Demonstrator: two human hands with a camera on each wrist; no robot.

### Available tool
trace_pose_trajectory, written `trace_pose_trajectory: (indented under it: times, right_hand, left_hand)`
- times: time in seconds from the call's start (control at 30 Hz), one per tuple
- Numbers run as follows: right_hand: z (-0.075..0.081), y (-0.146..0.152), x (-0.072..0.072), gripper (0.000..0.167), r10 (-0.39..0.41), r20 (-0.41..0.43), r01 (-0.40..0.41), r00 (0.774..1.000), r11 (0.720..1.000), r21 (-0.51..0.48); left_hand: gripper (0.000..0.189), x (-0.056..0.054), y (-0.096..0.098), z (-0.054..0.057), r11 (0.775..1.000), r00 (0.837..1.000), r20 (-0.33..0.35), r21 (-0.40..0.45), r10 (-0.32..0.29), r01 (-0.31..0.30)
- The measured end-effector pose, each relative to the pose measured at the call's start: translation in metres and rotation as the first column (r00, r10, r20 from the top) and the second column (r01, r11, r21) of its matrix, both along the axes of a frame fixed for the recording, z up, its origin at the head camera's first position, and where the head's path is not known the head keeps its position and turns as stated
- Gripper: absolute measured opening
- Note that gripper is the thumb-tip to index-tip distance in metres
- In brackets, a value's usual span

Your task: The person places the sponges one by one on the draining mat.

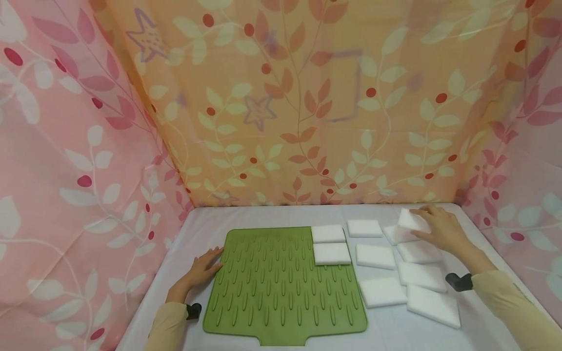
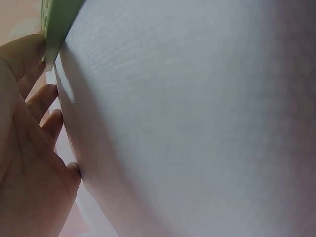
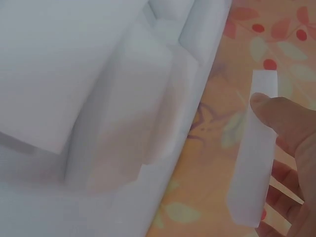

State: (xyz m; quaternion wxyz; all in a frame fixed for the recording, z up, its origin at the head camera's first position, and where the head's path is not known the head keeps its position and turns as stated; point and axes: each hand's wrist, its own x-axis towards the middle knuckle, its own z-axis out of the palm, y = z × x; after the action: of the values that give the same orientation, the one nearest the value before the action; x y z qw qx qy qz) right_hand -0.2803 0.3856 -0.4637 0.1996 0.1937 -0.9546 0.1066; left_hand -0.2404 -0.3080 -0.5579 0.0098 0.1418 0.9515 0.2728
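My right hand pinches a white sponge by its edge between thumb and fingers, raised over the other sponges at the table's right. In the right wrist view this held sponge appears edge-on, with the thumb on its near face. A green ridged mat lies flat in the middle. Two white sponges, one in front of the other, sit side by side at its far right corner. My left hand rests at the mat's left edge, its extended fingers touching the rim.
Several loose sponges lie right of the mat, some overlapping. A white cloth covers the table. Patterned fabric walls stand at the back and both sides. Each wrist wears a black device.
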Motion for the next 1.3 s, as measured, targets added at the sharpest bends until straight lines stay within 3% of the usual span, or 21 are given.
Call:
trace_pose_trajectory:
  times: [0.37,0.87,1.3]
  right_hand:
    - [-0.001,-0.019,0.010,0.058,0.055,-0.056,-0.056,0.997,0.998,-0.016]
    - [0.001,-0.059,0.025,0.060,0.137,-0.066,-0.139,0.988,0.990,-0.020]
    - [-0.008,-0.099,0.031,0.060,0.230,-0.075,-0.230,0.970,0.973,0.001]
  left_hand:
    - [0.054,0.001,0.001,0.002,1.000,1.000,0.008,-0.005,0.000,0.000]
    - [0.054,0.003,0.001,0.001,1.000,1.000,0.008,-0.001,0.004,-0.004]
    - [0.053,0.002,0.001,0.004,0.999,1.000,-0.009,0.036,-0.018,0.019]
